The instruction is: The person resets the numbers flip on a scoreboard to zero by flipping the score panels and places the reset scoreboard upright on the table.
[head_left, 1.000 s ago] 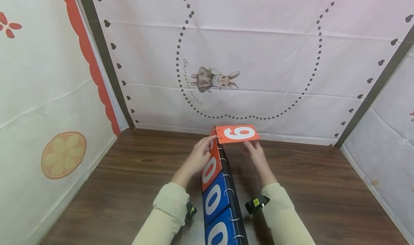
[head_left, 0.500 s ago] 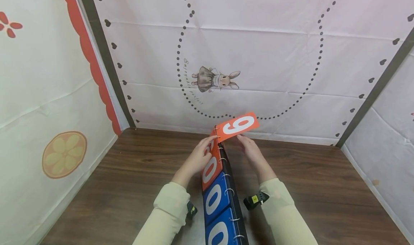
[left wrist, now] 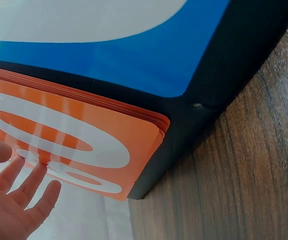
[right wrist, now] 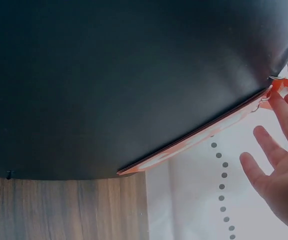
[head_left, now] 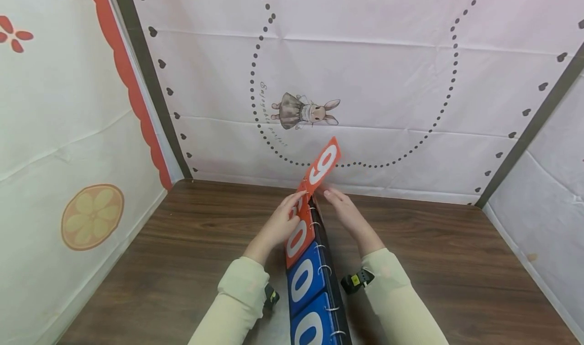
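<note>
A flip scoreboard (head_left: 335,289) stands like a tent, its ringed black ridge running away from me. Orange and blue cards marked with white zeros hang on its left face. At the far end one orange card (head_left: 322,165) stands up from the rings, showing a white 9-like numeral. My left hand (head_left: 276,228) touches the orange cards (left wrist: 146,142) with its fingertips near the rings. On the other side, my right hand (head_left: 353,221) has its fingers extended, fingertips close by the base of the raised card. The right wrist view shows the black back panel (right wrist: 134,75) and my right hand's spread fingers.
The scoreboard stands on a dark wood-grain table (head_left: 433,264). Behind it rises a white cloth wall (head_left: 388,81) with a printed rabbit and dotted lines. More printed cloth (head_left: 32,132) bounds the left side, and another panel (head_left: 561,183) the right.
The orange card has swung from lying out to the right up to a steep upward tilt. My right hand has moved left toward the ridge; my left hand has stayed put.
</note>
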The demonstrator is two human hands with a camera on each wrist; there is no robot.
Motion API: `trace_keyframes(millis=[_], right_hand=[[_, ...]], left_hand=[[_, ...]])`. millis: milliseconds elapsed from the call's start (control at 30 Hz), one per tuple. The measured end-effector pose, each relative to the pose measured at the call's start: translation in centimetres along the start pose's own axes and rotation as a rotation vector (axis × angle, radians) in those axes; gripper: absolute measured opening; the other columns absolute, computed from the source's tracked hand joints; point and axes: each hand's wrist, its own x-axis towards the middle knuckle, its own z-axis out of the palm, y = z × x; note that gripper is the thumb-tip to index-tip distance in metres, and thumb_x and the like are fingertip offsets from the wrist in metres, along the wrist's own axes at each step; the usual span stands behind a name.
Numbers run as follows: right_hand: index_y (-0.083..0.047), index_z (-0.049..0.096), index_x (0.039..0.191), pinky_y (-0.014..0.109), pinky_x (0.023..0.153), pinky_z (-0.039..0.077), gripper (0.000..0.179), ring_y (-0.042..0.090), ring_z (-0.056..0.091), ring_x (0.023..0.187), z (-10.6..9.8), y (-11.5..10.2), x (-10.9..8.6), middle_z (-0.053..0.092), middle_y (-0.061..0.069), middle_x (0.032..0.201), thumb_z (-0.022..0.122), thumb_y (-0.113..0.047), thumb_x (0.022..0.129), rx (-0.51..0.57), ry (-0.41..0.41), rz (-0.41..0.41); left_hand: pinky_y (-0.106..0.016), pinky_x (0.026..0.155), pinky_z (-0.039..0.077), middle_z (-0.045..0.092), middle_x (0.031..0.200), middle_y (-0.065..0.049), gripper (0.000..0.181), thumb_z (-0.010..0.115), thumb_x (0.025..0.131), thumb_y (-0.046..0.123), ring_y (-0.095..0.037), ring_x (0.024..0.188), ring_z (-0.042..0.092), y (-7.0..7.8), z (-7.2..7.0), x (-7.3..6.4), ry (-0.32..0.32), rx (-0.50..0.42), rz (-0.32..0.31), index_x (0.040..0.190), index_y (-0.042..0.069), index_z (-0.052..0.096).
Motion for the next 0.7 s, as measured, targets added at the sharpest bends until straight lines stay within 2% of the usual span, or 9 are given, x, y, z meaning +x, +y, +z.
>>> trace_keyframes(millis=[167, 267, 333, 433, 500, 533, 600, 700], right_hand=[[-0.010, 0.046, 0.136, 0.055, 0.105, 0.020, 0.041, 0.027, 0.027, 0.135, 0.6, -0.3, 0.2, 0.037, 0.010, 0.144, 0.034, -0.026, 0.101, -0.060, -0.062, -0.043], [-0.010, 0.048, 0.135, 0.058, 0.105, 0.018, 0.038, 0.027, 0.022, 0.136, 0.8, -1.4, -0.2, 0.032, 0.010, 0.147, 0.036, -0.022, 0.101, -0.122, -0.072, -0.043], [-0.008, 0.048, 0.135, 0.060, 0.104, 0.018, 0.037, 0.030, 0.021, 0.137, 1.0, -2.6, -0.8, 0.031, 0.012, 0.147, 0.037, -0.018, 0.101, -0.189, -0.071, -0.056], [-0.012, 0.050, 0.134, 0.061, 0.103, 0.019, 0.036, 0.028, 0.023, 0.136, 1.1, -2.4, -0.7, 0.035, 0.011, 0.145, 0.039, -0.018, 0.100, -0.316, -0.066, -0.101], [-0.018, 0.051, 0.132, 0.059, 0.103, 0.020, 0.035, 0.025, 0.026, 0.135, 1.1, -1.7, -0.4, 0.039, 0.006, 0.143, 0.040, -0.021, 0.099, -0.412, -0.056, -0.135], [-0.020, 0.052, 0.131, 0.057, 0.104, 0.020, 0.034, 0.023, 0.027, 0.135, 1.0, -1.2, -0.1, 0.041, 0.003, 0.142, 0.041, -0.023, 0.099, -0.453, -0.053, -0.148], [-0.024, 0.053, 0.130, 0.055, 0.105, 0.018, 0.034, 0.020, 0.028, 0.134, 1.0, -0.7, 0.2, 0.043, -0.001, 0.140, 0.042, -0.025, 0.099, -0.536, -0.052, -0.168], [-0.025, 0.053, 0.131, 0.052, 0.106, 0.017, 0.034, 0.018, 0.030, 0.133, 1.0, -0.8, 0.3, 0.045, -0.005, 0.138, 0.042, -0.027, 0.098, -0.632, -0.055, -0.176]], left_hand=[[-0.057, 0.096, 0.035, 0.032, 0.145, -0.010, 0.061, 0.051, 0.089, 0.004, -0.033, 0.123, 0.041, -0.2, -0.1, 0.0, 0.011, 0.011, 0.029, 0.145, 0.020, 0.030], [-0.057, 0.096, 0.035, 0.037, 0.142, -0.013, 0.059, 0.050, 0.091, 0.006, -0.035, 0.123, 0.041, -0.3, -0.2, -0.1, 0.024, -0.045, 0.015, 0.145, 0.020, 0.030], [-0.055, 0.096, 0.036, 0.040, 0.139, -0.015, 0.052, 0.046, 0.093, 0.007, -0.034, 0.124, 0.041, -0.3, -0.6, -0.1, 0.082, -0.176, 0.024, 0.143, 0.014, 0.032], [-0.045, 0.091, 0.044, 0.046, 0.132, -0.019, 0.040, 0.037, 0.100, 0.018, -0.033, 0.118, 0.045, 0.2, -2.2, -0.2, 0.222, -0.463, 0.068, 0.138, 0.007, 0.037], [-0.037, 0.083, 0.048, 0.050, 0.126, -0.019, 0.043, 0.032, 0.101, 0.029, -0.031, 0.112, 0.049, 0.9, -3.5, -0.3, 0.311, -0.609, 0.118, 0.137, 0.006, 0.037], [-0.035, 0.078, 0.050, 0.051, 0.123, -0.019, 0.045, 0.031, 0.101, 0.034, -0.031, 0.108, 0.051, 1.3, -4.1, -0.3, 0.340, -0.652, 0.140, 0.137, 0.006, 0.035], [-0.034, 0.072, 0.052, 0.051, 0.119, -0.016, 0.051, 0.036, 0.098, 0.042, -0.026, 0.100, 0.053, 2.0, -5.2, -0.5, 0.384, -0.665, 0.130, 0.139, 0.012, 0.031], [-0.032, 0.074, 0.048, 0.051, 0.111, -0.010, 0.059, 0.051, 0.093, 0.040, -0.018, 0.094, 0.053, 2.3, -6.4, -0.5, 0.448, -0.597, 0.054, 0.141, 0.017, 0.026]])
